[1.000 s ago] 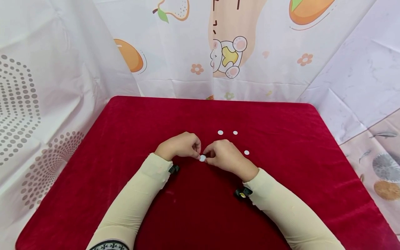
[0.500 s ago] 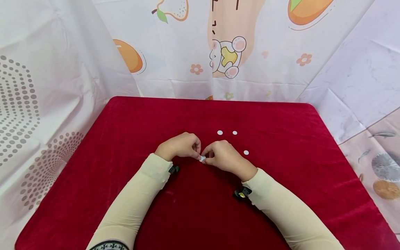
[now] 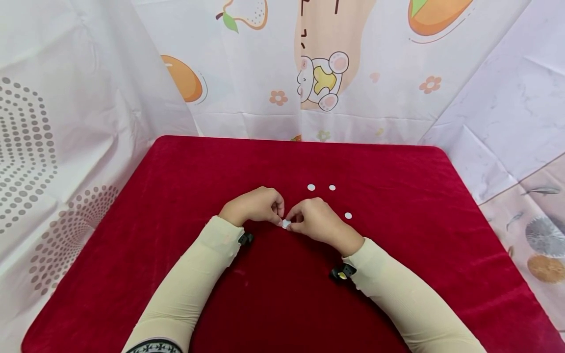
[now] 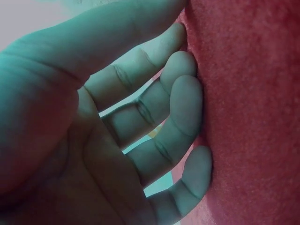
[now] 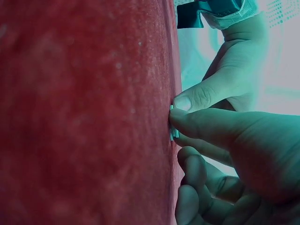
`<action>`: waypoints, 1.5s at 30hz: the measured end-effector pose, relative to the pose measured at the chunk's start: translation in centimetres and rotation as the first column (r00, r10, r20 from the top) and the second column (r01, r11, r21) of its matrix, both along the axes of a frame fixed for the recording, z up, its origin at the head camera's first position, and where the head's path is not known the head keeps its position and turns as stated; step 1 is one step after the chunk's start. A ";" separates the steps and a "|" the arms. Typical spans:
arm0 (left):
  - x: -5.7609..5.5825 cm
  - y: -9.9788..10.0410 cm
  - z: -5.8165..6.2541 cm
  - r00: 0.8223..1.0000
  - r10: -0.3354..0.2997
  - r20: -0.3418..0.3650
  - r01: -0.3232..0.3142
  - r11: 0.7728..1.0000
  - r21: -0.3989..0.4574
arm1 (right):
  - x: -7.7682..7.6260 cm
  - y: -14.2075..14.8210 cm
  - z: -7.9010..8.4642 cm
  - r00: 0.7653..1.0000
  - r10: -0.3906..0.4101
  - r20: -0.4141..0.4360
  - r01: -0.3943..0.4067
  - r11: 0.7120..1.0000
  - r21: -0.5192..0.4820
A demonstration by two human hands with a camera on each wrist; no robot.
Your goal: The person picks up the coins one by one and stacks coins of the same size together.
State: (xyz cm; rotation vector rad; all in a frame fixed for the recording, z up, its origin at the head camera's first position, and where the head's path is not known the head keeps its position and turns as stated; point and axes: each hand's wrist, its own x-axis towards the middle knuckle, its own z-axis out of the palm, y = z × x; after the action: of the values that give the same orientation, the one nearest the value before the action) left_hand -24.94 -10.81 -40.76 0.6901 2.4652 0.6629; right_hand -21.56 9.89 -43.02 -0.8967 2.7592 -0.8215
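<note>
Head view: left hand [image 3: 256, 205] and right hand [image 3: 318, 219] meet near the middle of the tabletop [image 3: 220, 164], which is covered in red cloth. White disc [image 3: 286, 224] lies between them at the cloth, fingertips on both sides.

Right hand: nearly closed, thumb and index finger pinching the disc at its right edge; other fingers curled. Left hand: thumb and index bent toward each other, holding the disc's left edge; remaining fingers bent, tips down at the cloth in the left wrist view. Disc not seen from that side.

Right wrist view: both thumb tips at the disc, its pale edge showing in thin lines beside the cloth. Cannot tell whether one layer or more.

Three more white discs lie flat, well apart from one another: far-left disc [image 3: 311, 187], far-right disc [image 3: 332, 187], near disc [image 3: 348, 215], the last just beyond the right hand.

Cream sleeves [image 3: 198, 269] on both arms; printed curtain [image 3: 247, 83] behind the tabletop.
</note>
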 end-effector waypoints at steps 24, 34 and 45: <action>0.1 -0.1 0.1 1.000 -0.010 0.004 0.010 1.000 -0.010 | -1.1 3.9 1.5 0.992 -0.086 0.098 0.072 0.988 0.136; 0.0 -0.2 -0.1 1.000 -0.019 -0.007 0.019 1.000 -0.012 | -1.4 4.2 1.1 0.993 -0.037 0.108 0.027 0.995 0.096; -0.2 -0.3 0.0 1.000 -0.003 -0.017 0.003 1.000 -0.003 | -1.8 4.8 1.0 0.992 -0.033 0.119 0.026 0.998 0.064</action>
State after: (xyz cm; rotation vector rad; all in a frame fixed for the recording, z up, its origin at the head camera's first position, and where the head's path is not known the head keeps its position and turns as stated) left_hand -25.10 -11.07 -40.77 0.7007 2.4798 0.6545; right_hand -23.41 14.72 -41.99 -0.7708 2.6842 -0.7633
